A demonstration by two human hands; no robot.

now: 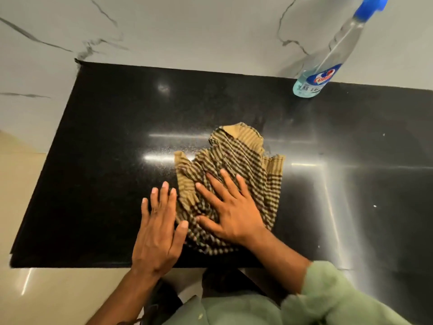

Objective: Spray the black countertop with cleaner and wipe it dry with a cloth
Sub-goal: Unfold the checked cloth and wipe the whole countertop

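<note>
At the lower centre of the frame, the left hand [157,233] is lying flat on the black table [105,141], fingers straight, thumb touching the striped cloth [236,160]. Just right of it, the right hand [230,211] is pressing the cloth with fingers spread, gripping nothing. At the upper right, the spray cleaner bottle [328,59] is standing by the marble wall [187,31].

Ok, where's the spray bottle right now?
In the head view the spray bottle stands at the back right of the black countertop, against the marble wall, beyond the cloth.
</note>
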